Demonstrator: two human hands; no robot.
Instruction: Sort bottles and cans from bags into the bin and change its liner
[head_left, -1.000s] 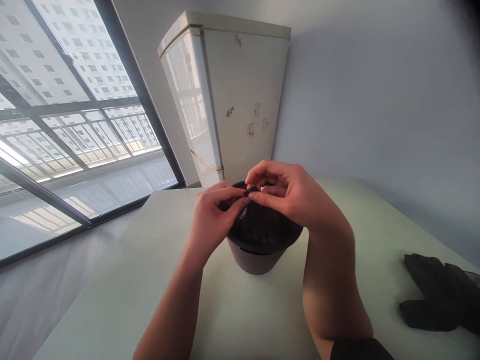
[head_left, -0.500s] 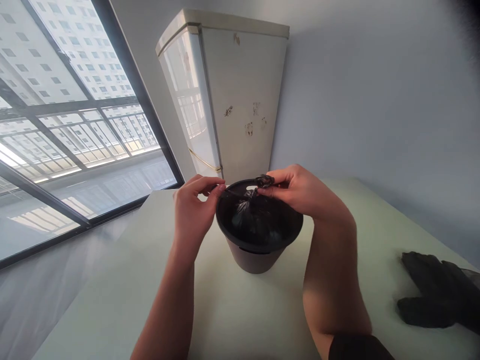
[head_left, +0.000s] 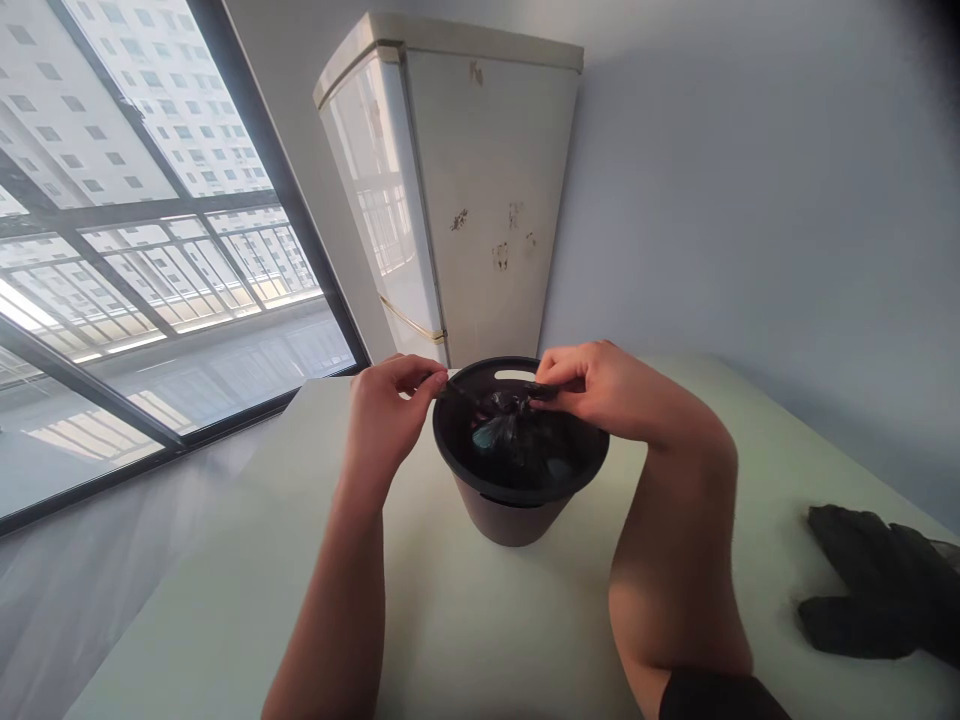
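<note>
A dark trash bin (head_left: 517, 520) stands upright on the pale table, with a handle slot in its far rim. Inside it sits a black plastic bag (head_left: 517, 440), gathered and twisted at its neck. My left hand (head_left: 394, 410), at the bin's left rim, pinches a thin stretched end of the bag between thumb and finger. Over the right side of the rim, my right hand (head_left: 592, 390) is closed on the other bunched end. The bag's neck lies between the two hands. What the bag contains is hidden.
Black gloves or a dark cloth (head_left: 877, 580) lie at the table's right side. A white refrigerator (head_left: 495, 160) stands behind the pale table (head_left: 480, 630), by the wall. Glass sliding doors (head_left: 165, 220) are at the left.
My right hand has moved slightly right and down, drawing its end of the bag away from the left hand. The knot at the neck sits lower in the bin; my left hand has barely moved.
</note>
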